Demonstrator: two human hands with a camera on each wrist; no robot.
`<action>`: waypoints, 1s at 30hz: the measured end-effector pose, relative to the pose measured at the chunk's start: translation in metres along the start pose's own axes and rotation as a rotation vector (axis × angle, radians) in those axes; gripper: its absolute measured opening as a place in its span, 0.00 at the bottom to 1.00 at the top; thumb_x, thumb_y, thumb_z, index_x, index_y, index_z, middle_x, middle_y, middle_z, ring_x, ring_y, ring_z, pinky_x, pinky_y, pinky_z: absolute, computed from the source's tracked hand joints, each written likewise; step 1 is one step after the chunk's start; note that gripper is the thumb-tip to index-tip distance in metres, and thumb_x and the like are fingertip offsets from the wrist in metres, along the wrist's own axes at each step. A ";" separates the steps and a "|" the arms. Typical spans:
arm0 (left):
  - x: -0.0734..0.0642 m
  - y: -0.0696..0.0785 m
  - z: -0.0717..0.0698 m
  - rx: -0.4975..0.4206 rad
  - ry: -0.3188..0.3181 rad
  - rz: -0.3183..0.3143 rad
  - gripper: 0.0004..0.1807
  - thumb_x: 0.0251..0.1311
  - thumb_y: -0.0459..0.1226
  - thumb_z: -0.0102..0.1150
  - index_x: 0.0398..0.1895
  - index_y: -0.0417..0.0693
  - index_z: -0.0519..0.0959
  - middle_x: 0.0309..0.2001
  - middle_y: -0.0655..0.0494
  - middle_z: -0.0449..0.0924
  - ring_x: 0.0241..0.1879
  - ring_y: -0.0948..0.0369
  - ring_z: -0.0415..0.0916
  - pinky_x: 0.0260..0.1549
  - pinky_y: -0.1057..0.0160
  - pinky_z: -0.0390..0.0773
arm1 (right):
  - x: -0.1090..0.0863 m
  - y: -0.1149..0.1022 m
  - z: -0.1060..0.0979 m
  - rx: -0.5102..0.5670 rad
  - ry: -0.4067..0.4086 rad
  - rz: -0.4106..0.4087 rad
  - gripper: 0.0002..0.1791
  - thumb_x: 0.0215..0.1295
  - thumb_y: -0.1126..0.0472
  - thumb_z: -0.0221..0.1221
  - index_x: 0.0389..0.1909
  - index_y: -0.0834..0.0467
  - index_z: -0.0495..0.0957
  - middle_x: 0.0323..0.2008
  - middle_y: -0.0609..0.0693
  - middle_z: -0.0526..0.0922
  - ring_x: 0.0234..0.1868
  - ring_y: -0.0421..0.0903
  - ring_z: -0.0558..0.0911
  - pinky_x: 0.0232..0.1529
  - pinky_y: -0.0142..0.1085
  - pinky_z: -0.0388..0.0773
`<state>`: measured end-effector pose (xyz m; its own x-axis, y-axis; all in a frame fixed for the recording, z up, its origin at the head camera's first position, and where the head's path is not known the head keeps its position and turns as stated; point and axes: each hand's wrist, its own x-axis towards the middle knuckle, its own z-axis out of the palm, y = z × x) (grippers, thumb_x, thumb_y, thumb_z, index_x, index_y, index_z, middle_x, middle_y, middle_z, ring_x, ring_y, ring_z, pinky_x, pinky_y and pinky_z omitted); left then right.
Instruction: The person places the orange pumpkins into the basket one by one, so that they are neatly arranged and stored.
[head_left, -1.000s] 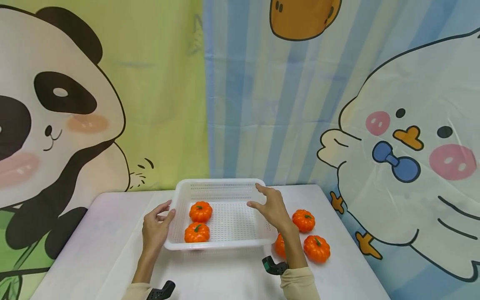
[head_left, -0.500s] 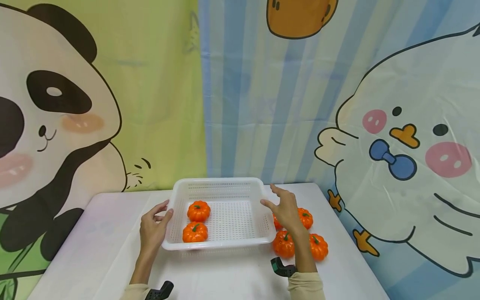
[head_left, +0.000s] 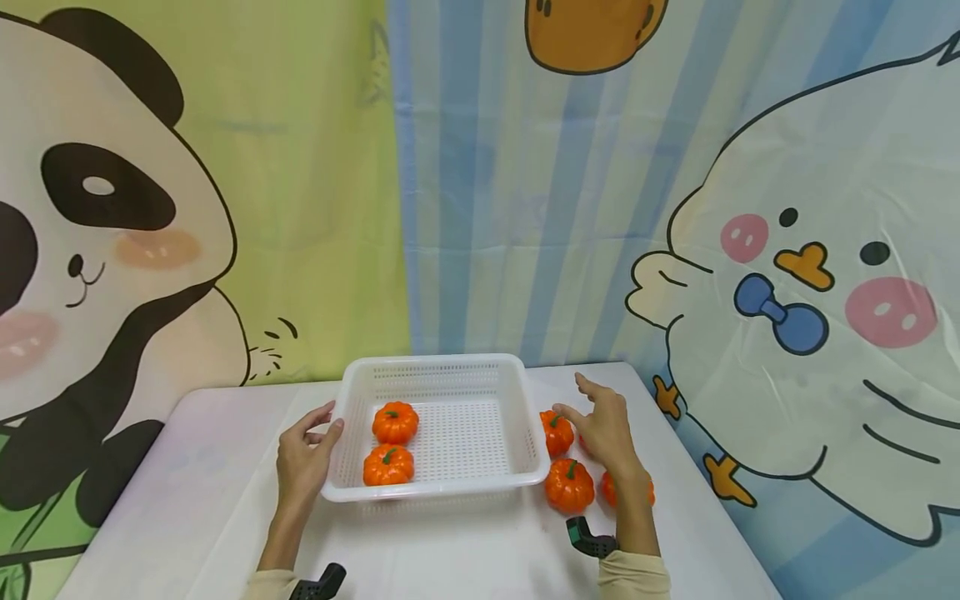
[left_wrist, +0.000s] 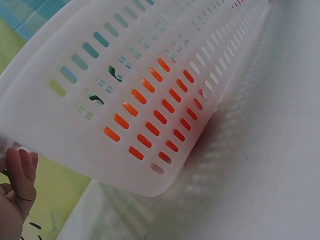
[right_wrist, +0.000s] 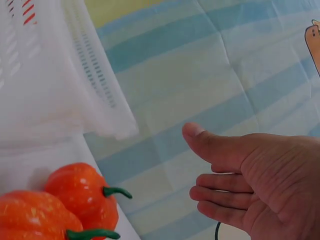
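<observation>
A white perforated plastic basket (head_left: 472, 482) stands on the table with two small orange pumpkins in its left part, a rear one (head_left: 395, 422) and a front one (head_left: 388, 465). My left hand (head_left: 302, 454) is at the basket's left side, its fingertips touching the outside by the rim; in the left wrist view its fingers (left_wrist: 22, 175) reach the rim's corner. To the right of the basket, my right hand (head_left: 609, 429) hovers over more pumpkins, thumb and fingers spread apart, holding nothing. A near pumpkin (head_left: 569, 487) and one behind it (head_left: 557, 433) show clearly; the hand and forearm partly hide others.
The white table (head_left: 442, 550) ends at a curtain (head_left: 480, 275) printed with a panda and a chick. A black device is strapped to each wrist. In the right wrist view, two pumpkins with green stems (right_wrist: 80, 195) lie beside the basket wall.
My right hand has moved from over the basket's right rim to the right, over the loose pumpkins. The left hand stays by the basket. The two pumpkins inside have not moved.
</observation>
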<state>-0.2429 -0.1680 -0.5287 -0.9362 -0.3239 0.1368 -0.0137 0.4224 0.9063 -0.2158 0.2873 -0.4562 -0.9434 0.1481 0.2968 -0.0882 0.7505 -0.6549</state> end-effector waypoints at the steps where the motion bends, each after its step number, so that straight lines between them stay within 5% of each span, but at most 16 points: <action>1: 0.000 0.000 0.000 0.001 0.001 0.000 0.23 0.76 0.45 0.66 0.71 0.54 0.83 0.62 0.48 0.86 0.39 0.69 0.76 0.38 0.69 0.73 | -0.001 0.003 -0.001 0.002 0.002 0.005 0.41 0.66 0.56 0.77 0.76 0.63 0.74 0.72 0.65 0.80 0.69 0.70 0.81 0.65 0.62 0.80; 30: 0.001 -0.001 0.000 -0.002 -0.003 -0.008 0.24 0.76 0.45 0.66 0.72 0.54 0.83 0.63 0.46 0.86 0.38 0.71 0.75 0.39 0.70 0.72 | -0.021 0.067 -0.009 -0.042 0.061 0.164 0.47 0.62 0.60 0.79 0.78 0.69 0.69 0.71 0.74 0.78 0.72 0.72 0.77 0.72 0.65 0.73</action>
<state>-0.2433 -0.1687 -0.5291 -0.9370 -0.3248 0.1285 -0.0203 0.4180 0.9082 -0.1994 0.3403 -0.4997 -0.9227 0.3086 0.2311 0.0796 0.7391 -0.6689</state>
